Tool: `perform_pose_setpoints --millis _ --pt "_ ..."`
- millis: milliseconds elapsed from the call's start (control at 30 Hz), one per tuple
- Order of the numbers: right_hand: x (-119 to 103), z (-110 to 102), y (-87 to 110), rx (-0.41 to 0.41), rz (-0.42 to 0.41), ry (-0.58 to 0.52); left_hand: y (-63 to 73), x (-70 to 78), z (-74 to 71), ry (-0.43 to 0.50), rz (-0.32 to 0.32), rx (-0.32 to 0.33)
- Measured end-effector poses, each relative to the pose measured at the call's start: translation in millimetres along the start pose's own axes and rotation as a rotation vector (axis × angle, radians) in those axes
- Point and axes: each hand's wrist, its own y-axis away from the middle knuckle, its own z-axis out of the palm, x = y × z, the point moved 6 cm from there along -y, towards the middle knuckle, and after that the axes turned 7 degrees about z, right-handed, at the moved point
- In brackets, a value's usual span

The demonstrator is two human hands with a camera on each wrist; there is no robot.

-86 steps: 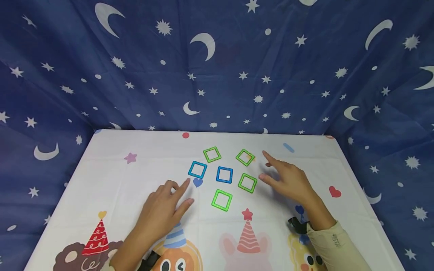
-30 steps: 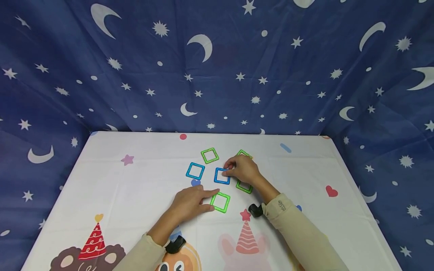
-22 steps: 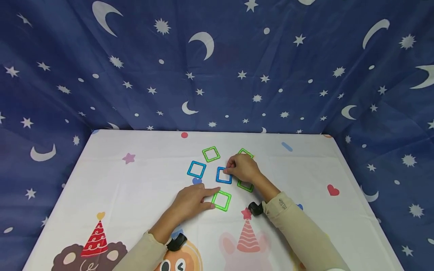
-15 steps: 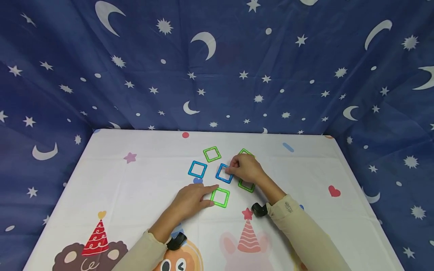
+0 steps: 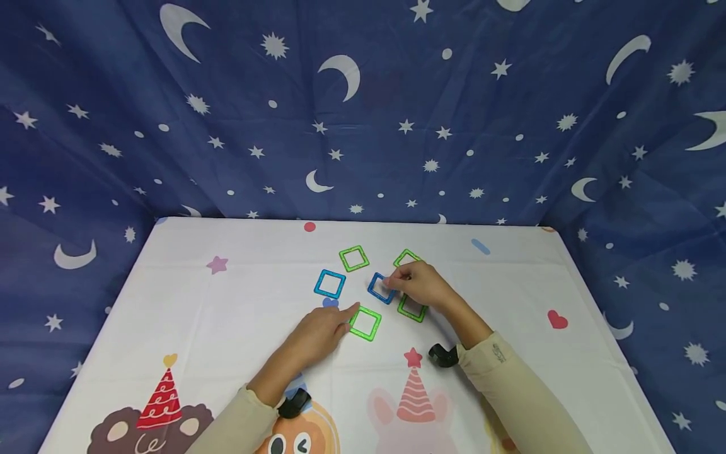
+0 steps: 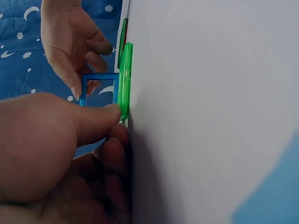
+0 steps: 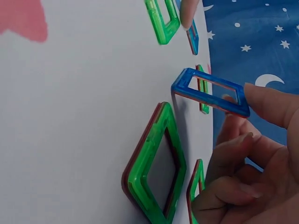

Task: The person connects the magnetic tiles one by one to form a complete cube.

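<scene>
Blue tile (image 7: pixel 205 97) has shifted over white table (image 5: pixel 255 246); both hands (image 5: pixel 316 332) (image 5: pixel 422 284) pinch tiles (image 5: pixel 377 326); starry backdrop (image 5: pixel 374 101).

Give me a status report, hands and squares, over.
Left grip: holding near green square. Right grip: pinching blue square, tilted. Nothing visible between the two squares.

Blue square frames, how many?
2: a pinched blue frame in the right hand, a flat blue frame on the table beyond the left hand. Hands might hide more.
</scene>
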Motion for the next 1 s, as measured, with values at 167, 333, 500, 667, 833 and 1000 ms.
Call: perform_pose_setpoints --millis 167,333,500,667,833,1000 --pt "0.3 3.3 3.6 -0.079 -0.014 0.013 -1.9 0.5 3.8 -0.002 -0.028 -0.013" --pt "-1.8 7.6 6.7 -0.143 -0.038 -0.017 -2.9 0.7 4.6 -0.009 -0.022 0.014" --pt "-0.6 12.4 8.8 -0.188 -0.04 -0.03 -1.9 0.3 2.0 0.004 -0.009 0.038" --pt "1.3 12.2 11.4 -0.19 -0.051 -0.026 -0.8 0.9 0.2 0.014 0.009 0.06" --pt "4.2 14.9 11.4 -0.211 -0.046 -0.069 -0.8 2.2 -0.6 -0.004 0.056 0.09" --pt "5.7 20.5 10.9 -0.248 -0.034 -0.127 -1.7 2.1 -0.7 -0.029 0.057 0.086"
